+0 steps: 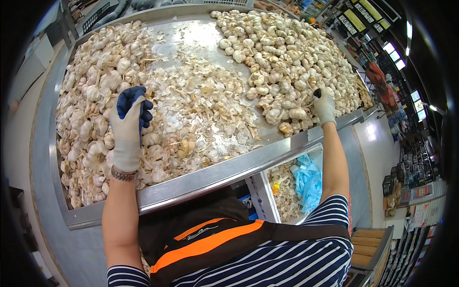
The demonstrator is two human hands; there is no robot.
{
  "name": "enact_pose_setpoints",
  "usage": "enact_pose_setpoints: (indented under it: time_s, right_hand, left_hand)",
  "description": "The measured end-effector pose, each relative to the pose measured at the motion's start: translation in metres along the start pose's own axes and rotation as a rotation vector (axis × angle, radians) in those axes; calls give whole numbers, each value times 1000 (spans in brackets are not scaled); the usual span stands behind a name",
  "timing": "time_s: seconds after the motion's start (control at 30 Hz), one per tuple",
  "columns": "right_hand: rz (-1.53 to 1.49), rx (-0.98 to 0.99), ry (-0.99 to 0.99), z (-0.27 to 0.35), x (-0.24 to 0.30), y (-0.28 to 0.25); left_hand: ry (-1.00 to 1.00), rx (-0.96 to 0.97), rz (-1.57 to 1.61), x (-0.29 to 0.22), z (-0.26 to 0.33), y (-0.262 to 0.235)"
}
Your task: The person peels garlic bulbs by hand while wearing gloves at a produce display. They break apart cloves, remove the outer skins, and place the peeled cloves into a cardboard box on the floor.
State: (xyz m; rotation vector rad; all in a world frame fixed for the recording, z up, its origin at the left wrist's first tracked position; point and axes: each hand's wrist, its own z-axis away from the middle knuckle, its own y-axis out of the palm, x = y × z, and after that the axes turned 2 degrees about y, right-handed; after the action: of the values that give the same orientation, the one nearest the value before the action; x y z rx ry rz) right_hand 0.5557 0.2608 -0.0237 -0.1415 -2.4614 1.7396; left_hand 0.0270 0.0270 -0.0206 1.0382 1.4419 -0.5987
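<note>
My left hand (128, 125), in a pale grey glove with a navy palm, hovers over the left heap of garlic bulbs (81, 129). Its fingers are curled in, and whatever they may hold is hidden. At the near edge of the right garlic heap (282, 52), my right hand (325, 106) wears a matching glove. That hand is closed, its back toward me and a dark fingertip showing; I cannot make out anything in its grip. Between the heaps lies a spread of loose papery garlic skins (201, 100), with a few bulbs along its left side.
The garlic lies on a metal table (191, 178) with a raised rim in front of me. Below its near edge stands a white box (264, 198) holding garlic scraps and a light blue plastic bag (307, 182). Wooden crates (369, 246) are at the lower right, shop shelves (413, 167) farther right.
</note>
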Motion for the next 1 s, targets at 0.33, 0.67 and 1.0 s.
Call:
enact_pose_setpoints:
  time_s: [0.33, 0.67, 1.0]
  right_hand:
    - [-775, 654, -455, 89, 136, -75]
    - [-435, 658, -1304, 199, 281, -63]
    - [-894, 803, -952, 167, 281, -15]
  left_hand:
    - [41, -75, 56, -9, -2, -11]
    - [4, -50, -88, -9, -5, -10]
    - [27, 138, -141, -4, -4, -6]
